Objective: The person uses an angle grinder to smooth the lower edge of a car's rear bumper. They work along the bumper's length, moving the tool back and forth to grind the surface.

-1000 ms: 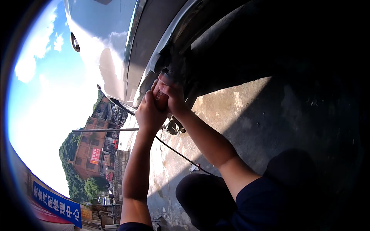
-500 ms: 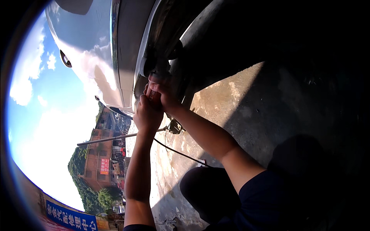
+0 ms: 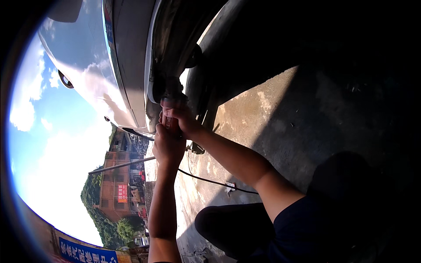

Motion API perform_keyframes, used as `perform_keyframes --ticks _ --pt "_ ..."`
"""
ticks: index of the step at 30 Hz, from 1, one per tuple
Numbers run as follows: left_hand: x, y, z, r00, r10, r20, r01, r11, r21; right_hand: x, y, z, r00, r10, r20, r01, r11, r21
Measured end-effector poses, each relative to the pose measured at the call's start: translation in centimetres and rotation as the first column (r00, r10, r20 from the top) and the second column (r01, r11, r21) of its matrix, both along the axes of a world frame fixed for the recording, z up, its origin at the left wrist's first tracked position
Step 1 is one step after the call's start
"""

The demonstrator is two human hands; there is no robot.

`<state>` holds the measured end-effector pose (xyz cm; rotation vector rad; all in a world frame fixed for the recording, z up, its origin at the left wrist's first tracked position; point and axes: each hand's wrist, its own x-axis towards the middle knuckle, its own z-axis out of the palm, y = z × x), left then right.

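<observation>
Both my hands are wrapped round a red angle grinder (image 3: 172, 124), just below a car's sill. My left hand (image 3: 168, 144) grips the rear of its body. Further forward, my right hand (image 3: 187, 123) closes round the body near the grinder's head. That head points up into the shadowed underside of the light-coloured car (image 3: 133, 57), next to the dark wheel-arch edge; whether it touches metal is too dark to tell. A black cable (image 3: 210, 177) runs from behind my hands across the ground.
A long metal rod (image 3: 120, 165) extends leftward from near a dark metal piece (image 3: 197, 148) under the car. Sunlit concrete (image 3: 245, 103) borders a deep shadow. My bent knee (image 3: 232, 223) is close below. Beyond stand a brick building (image 3: 115, 179) and a blue sign (image 3: 85, 252).
My hands and the grinder have shifted slightly down and to the left in the picture. The car also appears further left. My grip looks the same.
</observation>
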<state>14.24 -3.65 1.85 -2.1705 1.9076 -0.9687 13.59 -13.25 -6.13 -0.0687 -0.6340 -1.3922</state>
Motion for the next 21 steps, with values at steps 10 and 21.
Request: perform_keyframes --ticks 10,21 --pt "-1.8 -1.0 -1.2 0.999 -0.036 0.006 0.036 0.997 -0.064 -3.1 -0.9 -0.7 0.999 0.021 0.045 -0.017 0.997 -0.078" --pt "0.5 -0.9 -0.1 0.972 -0.181 -0.150 0.180 0.983 -0.023 -2.2 0.1 0.0 0.944 -0.278 -0.176 0.280 0.960 -0.011"
